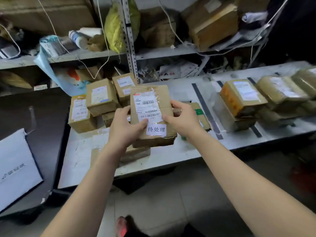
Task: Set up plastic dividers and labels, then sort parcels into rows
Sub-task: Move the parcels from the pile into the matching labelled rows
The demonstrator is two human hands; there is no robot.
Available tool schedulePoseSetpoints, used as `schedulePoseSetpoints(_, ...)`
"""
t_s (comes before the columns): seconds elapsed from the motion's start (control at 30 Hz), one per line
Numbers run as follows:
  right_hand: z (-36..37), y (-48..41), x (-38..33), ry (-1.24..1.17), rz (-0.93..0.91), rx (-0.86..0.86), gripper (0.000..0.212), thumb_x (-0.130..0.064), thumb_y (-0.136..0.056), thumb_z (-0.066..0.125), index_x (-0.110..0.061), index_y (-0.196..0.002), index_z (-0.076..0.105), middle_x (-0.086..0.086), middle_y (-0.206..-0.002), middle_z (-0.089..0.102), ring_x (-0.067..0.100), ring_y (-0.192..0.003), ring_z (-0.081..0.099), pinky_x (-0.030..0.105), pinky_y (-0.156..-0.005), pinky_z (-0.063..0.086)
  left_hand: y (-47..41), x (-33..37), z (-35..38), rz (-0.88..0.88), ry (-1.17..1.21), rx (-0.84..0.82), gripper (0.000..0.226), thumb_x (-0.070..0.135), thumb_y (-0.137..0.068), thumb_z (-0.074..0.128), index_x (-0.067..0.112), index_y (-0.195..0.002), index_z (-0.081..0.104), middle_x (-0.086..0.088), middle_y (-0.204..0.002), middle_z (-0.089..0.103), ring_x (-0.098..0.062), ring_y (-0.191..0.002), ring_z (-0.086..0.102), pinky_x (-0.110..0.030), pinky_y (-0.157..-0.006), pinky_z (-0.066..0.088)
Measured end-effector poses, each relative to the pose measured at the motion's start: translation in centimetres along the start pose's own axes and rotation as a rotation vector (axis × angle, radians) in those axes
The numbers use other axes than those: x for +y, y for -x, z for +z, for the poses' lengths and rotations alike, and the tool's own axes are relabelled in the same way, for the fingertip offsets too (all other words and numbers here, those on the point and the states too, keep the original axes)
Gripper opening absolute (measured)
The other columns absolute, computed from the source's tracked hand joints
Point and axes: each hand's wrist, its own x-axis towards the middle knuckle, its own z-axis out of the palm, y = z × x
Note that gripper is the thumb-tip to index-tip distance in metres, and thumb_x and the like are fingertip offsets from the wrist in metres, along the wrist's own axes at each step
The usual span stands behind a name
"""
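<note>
- Two hands hold one cardboard parcel [162,93] just above the grey table [171,151], at the middle of the view
- On its 9 o'clock edge the left hand [127,124] grips it, thumb lying on top beside the white sticker [156,130]. On the 3 o'clock edge the right hand [181,117] grips it, fingers curled over the top face. Both grips are closed on the box itself
- Its long axis runs from 6 to 12 o'clock, so the hands clamp the two long sides
- What the coming move turns on: the rows lie at 3 o'clock from the parcel, past the first dark strip [206,110], with a second strip [255,130] further out the same way. The right hand is nearer to them, so I judge it would lead the carry
- Beyond the first strip some sorted parcels [242,98] already sit. The unsorted pile [100,96] stands at 10 o'clock, and I cannot tell whether it touches the held parcel or lies just behind it
- Under the right hand lies a box with a green mark [199,112], between the parcel and the first strip
- The parcel looks plain brown, taped and dented at its near corner. It carries a shipping label [147,108] with barcodes, and the sticker with three Chinese characters sits at its 6 o'clock end
</note>
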Motion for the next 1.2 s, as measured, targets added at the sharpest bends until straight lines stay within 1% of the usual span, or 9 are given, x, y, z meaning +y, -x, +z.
schedulePoseSetpoints(0.13,-6.4,-1.3,2.9,0.039,0.032,0.049,0.048,-0.028,-0.073,0.071,-0.05,-0.115,0.067,-0.024,-0.108,0.072,0.006,-0.094,0.072,0.043,-0.082,0.062,-0.3,3.0,6.9,0.008,0.04,-0.086,0.046,0.038,-0.076,0.082,0.038,-0.114,0.056,0.01,-0.123,0.051,-0.016,-0.113,0.06,-0.046,-0.096,0.056)
schedulePoseSetpoints(0.23,-9.5,-2.8,4.8,0.049,0.065,0.051,0.045,-0.019,-0.076,0.069,-0.052,-0.107,0.07,-0.025,-0.104,0.073,0.007,-0.093,0.073,0.044,-0.082,0.062,-1.4,3.9,11.1,-0.009,0.02,-0.093,0.059,0.036,-0.076,0.083,0.028,-0.13,0.06,0.011,-0.122,0.052,-0.016,-0.113,0.061,-0.045,-0.096,0.056)
schedulePoseSetpoints(0.37,-11.4,-5.5,7.1,0.068,0.119,0.069,0.044,-0.013,-0.079,0.069,-0.055,-0.093,0.069,-0.027,-0.101,0.072,0.009,-0.095,0.071,0.044,-0.082,0.063,-3.9,3.4,15.6,-0.035,0.012,-0.13,0.072,0.052,-0.066,0.079,0.036,-0.133,0.056,0.013,-0.124,0.057,-0.016,-0.109,0.065,-0.047,-0.09,0.059)
schedulePoseSetpoints(0.57,-12.2,-9.8,10.4,0.145,0.225,0.09,0.029,-0.02,-0.077,0.067,-0.045,-0.09,0.071,-0.021,-0.091,0.075,0.009,-0.091,0.072,0.045,-0.082,0.063,-7.0,2.8,20.2,-0.046,-0.061,-0.173,0.058,0.04,-0.077,0.08,0.029,-0.129,0.058,0.007,-0.122,0.052,-0.017,-0.102,0.066,-0.045,-0.089,0.057)
schedulePoseSetpoints(0.73,-12.4,-12.5,13.3,0.184,0.293,0.083,0.037,-0.019,-0.075,0.068,-0.041,-0.104,0.069,-0.02,-0.1,0.074,0.012,-0.097,0.071,0.046,-0.081,0.063,-8.2,1.2,23.2,-0.093,-0.023,-0.232,0.057,0.04,-0.078,0.08,0.028,-0.129,0.058,0.006,-0.118,0.05,-0.017,-0.101,0.064,-0.044,-0.09,0.056)
schedulePoseSetpoints(0.83,-12.4,-13.2,13.7,0.201,0.327,0.072,0.055,-0.014,-0.085,0.076,-0.036,-0.133,0.06,-0.012,-0.122,0.067,0.017,-0.107,0.068,0.043,-0.082,0.063,-8.9,0.9,23.5,-0.115,-0.035,-0.222,0.066,0.041,-0.08,0.08,0.029,-0.139,0.053,0.008,-0.123,0.049,-0.016,-0.107,0.062,-0.042,-0.094,0.056)
schedulePoseSetpoints(0.93,-12.8,-13.7,13.8,0.256,0.341,0.056,0.068,-0.016,-0.086,0.079,-0.029,-0.147,0.05,-0.003,-0.138,0.061,0.021,-0.112,0.066,0.039,-0.079,0.062,-9.3,1.5,23.1,-0.12,-0.031,-0.249,0.069,0.037,-0.083,0.079,0.026,-0.145,0.051,0.007,-0.123,0.049,-0.017,-0.11,0.061,-0.04,-0.098,0.053)
schedulePoseSetpoints(1.07,-12.4,-15.6,12.2,0.602,0.13,0.061,0.063,-0.023,-0.087,0.075,-0.018,-0.146,0.052,0.009,-0.143,0.057,0.033,-0.13,0.049,0.046,-0.102,0.045,-10.4,1.7,21.4,-0.129,-0.171,-0.28,0.056,0.04,-0.091,0.069,0.023,-0.142,0.054,-0.001,-0.125,0.056,-0.023,-0.111,0.061,-0.039,-0.096,0.052)
schedulePoseSetpoints(1.2,-10.8,-18.5,8.8,0.653,-0.04,-0.124,0.06,-0.023,-0.091,0.067,-0.018,-0.148,0.049,0.006,-0.151,0.049,0.032,-0.139,0.036,0.044,-0.111,0.034,-11.6,1.6,17.5,-0.106,-0.447,-0.187,0.061,0.042,-0.095,0.062,0.023,-0.151,0.044,-0.002,-0.143,0.051,-0.024,-0.128,0.054,-0.041,-0.104,0.047)
